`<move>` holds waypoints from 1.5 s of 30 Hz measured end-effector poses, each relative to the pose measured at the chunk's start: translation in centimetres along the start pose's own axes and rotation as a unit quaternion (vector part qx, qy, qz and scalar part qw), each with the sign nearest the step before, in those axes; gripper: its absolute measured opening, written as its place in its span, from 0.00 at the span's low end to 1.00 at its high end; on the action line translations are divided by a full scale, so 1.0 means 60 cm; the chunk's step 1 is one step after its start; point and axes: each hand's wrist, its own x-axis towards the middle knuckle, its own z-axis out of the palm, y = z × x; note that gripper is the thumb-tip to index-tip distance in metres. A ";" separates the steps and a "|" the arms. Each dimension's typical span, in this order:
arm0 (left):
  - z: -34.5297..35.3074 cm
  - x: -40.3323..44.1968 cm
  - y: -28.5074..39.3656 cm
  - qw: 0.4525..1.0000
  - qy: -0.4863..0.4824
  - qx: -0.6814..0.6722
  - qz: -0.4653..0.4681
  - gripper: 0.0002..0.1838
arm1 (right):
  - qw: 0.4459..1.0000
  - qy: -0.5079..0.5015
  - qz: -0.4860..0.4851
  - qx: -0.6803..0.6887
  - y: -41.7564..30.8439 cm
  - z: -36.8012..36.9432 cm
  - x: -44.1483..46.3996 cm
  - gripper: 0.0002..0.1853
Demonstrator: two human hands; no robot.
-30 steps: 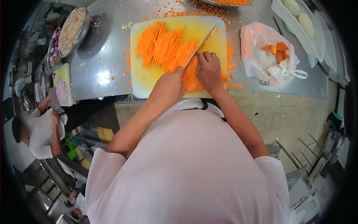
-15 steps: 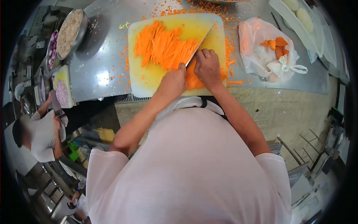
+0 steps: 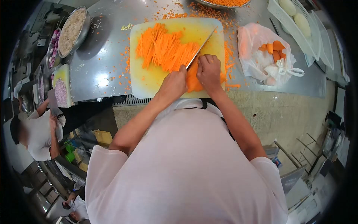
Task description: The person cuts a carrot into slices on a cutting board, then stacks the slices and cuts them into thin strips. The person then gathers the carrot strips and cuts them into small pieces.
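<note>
My left hand (image 3: 173, 83) is closed around the handle of a kitchen knife (image 3: 203, 45), whose blade points away and to the right over the cutting board (image 3: 140, 84). Curled fingers of my right hand (image 3: 209, 72) press on orange carrot slices (image 3: 194, 84) just right of the blade; the hand partly hides them. Left of the knife lies a broad heap of thin carrot strips (image 3: 160, 48). Yellow-orange stains cover much of the white board.
A knotted plastic bag (image 3: 250, 48) with carrot pieces (image 3: 276, 50) lies to the right. Beyond the board is a metal bowl of chopped carrot (image 3: 227, 3). A white basket (image 3: 294, 22) and a bowl of pale food (image 3: 72, 31) flank the table. At left, a co-worker (image 3: 41, 134) holds a cleaver.
My view has shifted slightly, showing more of the far carrot bowl. Both hands stay at the knife and carrot slices, with little movement. The co-worker's cleaver has turned slightly more upright.
</note>
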 end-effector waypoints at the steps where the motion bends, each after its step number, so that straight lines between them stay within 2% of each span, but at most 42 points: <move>1: 0.002 -0.001 -0.001 1.000 0.013 -0.002 0.013 0.06 | 1.000 -0.020 0.007 -0.017 -0.002 0.001 -0.003 0.08; 3: -0.018 -0.010 0.003 0.999 0.028 0.001 0.024 0.05 | 0.999 -0.037 0.013 -0.029 -0.005 0.008 0.000 0.08; 5: -0.060 -0.035 0.037 1.000 -0.004 0.024 -0.004 0.05 | 0.999 -0.025 -0.003 -0.037 -0.003 0.005 -0.001 0.09; 9: -0.030 -0.040 0.018 0.999 -0.023 0.039 -0.028 0.04 | 0.999 -0.026 0.007 -0.036 -0.007 0.008 -0.002 0.09; 11: -0.001 -0.011 0.001 0.999 0.008 0.027 0.028 0.04 | 0.997 -0.055 0.001 -0.048 0.001 0.007 -0.001 0.09; 15: -0.059 -0.030 0.024 0.999 0.005 0.037 0.037 0.05 | 0.998 -0.032 -0.006 -0.046 0.001 0.012 0.006 0.08; 17: -0.056 -0.051 0.029 0.999 -0.041 0.023 -0.024 0.05 | 0.999 -0.023 -0.005 -0.034 -0.002 0.008 -0.003 0.09; 20: -0.003 -0.023 0.007 0.999 0.001 0.038 0.014 0.05 | 0.999 -0.038 0.005 -0.033 0.000 0.005 -0.002 0.09; 24: -0.075 -0.028 0.034 0.999 -0.028 0.019 -0.002 0.05 | 0.999 -0.010 -0.011 -0.036 0.002 0.017 0.010 0.08; 27: -0.042 -0.046 0.020 0.998 -0.051 0.020 -0.029 0.05 | 0.999 -0.014 0.000 -0.041 0.000 0.010 -0.002 0.08; 29: 0.001 -0.024 -0.007 0.999 -0.009 0.038 0.015 0.05 | 0.999 -0.021 0.002 -0.036 0.001 0.010 -0.003 0.09; 33: -0.071 -0.026 0.025 0.999 -0.017 0.023 0.033 0.05 | 0.999 -0.007 -0.012 -0.041 0.003 0.017 0.008 0.09; 34: -0.075 -0.043 0.034 0.999 -0.039 0.024 0.002 0.05 | 0.999 -0.008 -0.010 -0.038 0.002 0.014 0.004 0.09; 36: -0.055 -0.048 0.027 0.997 -0.065 0.026 -0.027 0.05 | 0.999 -0.010 -0.005 -0.036 0.002 0.010 -0.005 0.09; 38: -0.002 -0.026 -0.010 0.999 -0.010 0.027 0.030 0.05 | 0.998 -0.045 0.009 -0.041 0.004 0.011 -0.006 0.09; 42: -0.062 -0.031 0.021 1.000 -0.014 0.022 0.014 0.05 | 0.999 -0.014 -0.011 -0.037 0.003 0.018 0.007 0.08; 45: -0.041 -0.049 0.014 0.999 -0.046 0.017 -0.014 0.06 | 0.999 -0.026 0.002 -0.045 0.001 0.010 -0.006 0.08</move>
